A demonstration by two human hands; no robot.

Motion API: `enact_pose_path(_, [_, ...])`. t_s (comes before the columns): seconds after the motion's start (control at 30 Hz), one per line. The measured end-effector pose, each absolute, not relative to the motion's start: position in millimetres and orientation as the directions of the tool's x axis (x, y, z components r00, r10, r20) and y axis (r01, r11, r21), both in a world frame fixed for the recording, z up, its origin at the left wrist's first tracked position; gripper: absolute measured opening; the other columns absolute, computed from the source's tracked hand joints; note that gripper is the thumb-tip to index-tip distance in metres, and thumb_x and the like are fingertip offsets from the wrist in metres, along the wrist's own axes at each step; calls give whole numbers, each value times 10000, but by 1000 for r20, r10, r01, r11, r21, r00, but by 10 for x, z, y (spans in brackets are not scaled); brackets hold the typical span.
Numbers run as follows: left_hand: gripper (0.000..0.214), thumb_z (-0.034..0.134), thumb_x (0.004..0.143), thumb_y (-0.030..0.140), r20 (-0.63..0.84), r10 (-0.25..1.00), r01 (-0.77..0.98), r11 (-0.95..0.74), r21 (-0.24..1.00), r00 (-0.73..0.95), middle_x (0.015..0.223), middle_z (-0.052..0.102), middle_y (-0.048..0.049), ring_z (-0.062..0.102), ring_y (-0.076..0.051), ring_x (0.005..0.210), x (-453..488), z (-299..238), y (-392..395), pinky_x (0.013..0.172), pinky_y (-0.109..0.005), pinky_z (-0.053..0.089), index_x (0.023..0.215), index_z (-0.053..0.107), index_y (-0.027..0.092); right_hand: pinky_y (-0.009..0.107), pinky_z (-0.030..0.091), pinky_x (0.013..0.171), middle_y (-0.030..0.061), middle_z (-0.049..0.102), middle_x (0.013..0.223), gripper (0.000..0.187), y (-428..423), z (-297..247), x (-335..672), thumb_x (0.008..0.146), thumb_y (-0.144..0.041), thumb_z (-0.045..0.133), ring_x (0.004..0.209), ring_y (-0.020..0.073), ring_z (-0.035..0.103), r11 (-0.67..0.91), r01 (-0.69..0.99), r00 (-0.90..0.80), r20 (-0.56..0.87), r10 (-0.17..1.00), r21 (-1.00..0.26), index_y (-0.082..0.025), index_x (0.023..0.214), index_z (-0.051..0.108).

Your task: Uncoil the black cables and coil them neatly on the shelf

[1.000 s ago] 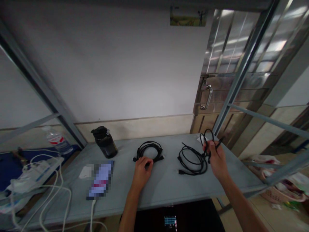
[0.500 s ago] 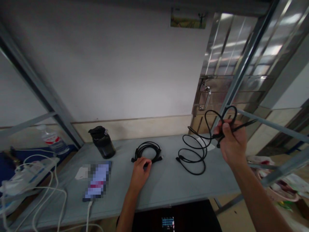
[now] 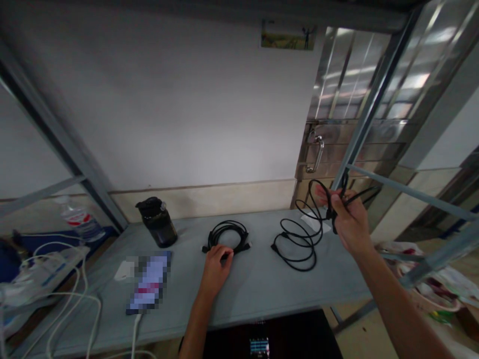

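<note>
Two cables; fingers of my right hand (image 3: 352, 227) pinch the loose cable (image 3: 299, 247), plug blurred; left hand (image 3: 216, 269) covers the coiled cable (image 3: 226, 232); I cannot tell its grip.

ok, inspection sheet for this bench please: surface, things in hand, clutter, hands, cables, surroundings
Surface: grey table, no spill seen.
Things in hand: coiled black cable lies flat; loose black cable partly lifted, the rest looped on the table.
Clutter: dark bottle, phone, white card, paper slip under the loose cable.
Hands: left hand has fingertips on the coil's near edge, grip unclear; right hand shut on the loose cable's upper loops.
Cables: white cables trail at the left; one runs to the phone.
Surroundings: steel post, door handle, water bottle at left.
</note>
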State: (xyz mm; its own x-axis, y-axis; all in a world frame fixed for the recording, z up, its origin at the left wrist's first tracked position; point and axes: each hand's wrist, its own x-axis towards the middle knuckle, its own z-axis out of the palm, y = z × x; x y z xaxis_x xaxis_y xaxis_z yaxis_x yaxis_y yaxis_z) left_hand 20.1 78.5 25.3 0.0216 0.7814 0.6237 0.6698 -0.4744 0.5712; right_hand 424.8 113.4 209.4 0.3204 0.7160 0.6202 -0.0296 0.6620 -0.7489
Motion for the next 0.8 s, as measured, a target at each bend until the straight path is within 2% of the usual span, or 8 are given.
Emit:
enact_pose_path(0.33, [136, 679, 1051, 307, 635, 772, 668, -490, 559, 34, 982, 814, -67, 767, -297, 950, 182, 252, 794, 922, -472, 606, 949, 765, 279, 576, 640, 1132, 106, 825, 1300, 428, 1212, 2012, 4425, 954, -614, 896, 1283, 335, 801, 605, 13, 281, 583, 762, -796, -273, 1115, 693])
enact_pose_path(0.5, [128, 693, 1048, 292, 641, 767, 666, -495, 558, 34, 980, 812, -65, 765, -287, 934, 180, 241, 800, 905, -452, 611, 947, 769, 276, 538, 603, 1168, 73, 790, 1336, 443, 1205, 1932, 4479, 966, -648, 865, 1263, 304, 798, 576, 66, 232, 574, 785, -815, -270, 1121, 693])
enact_pose_path(0.8, [135, 696, 1047, 303, 633, 774, 647, -501, 575, 37, 979, 813, -65, 758, -289, 947, 168, 210, 824, 916, -440, 582, 944, 774, 262, 551, 561, 1247, 69, 796, 1368, 446, 1189, 1917, 4567, 1000, -682, 816, 1376, 321, 752, 534, 123, 170, 548, 819, -836, -277, 1155, 713])
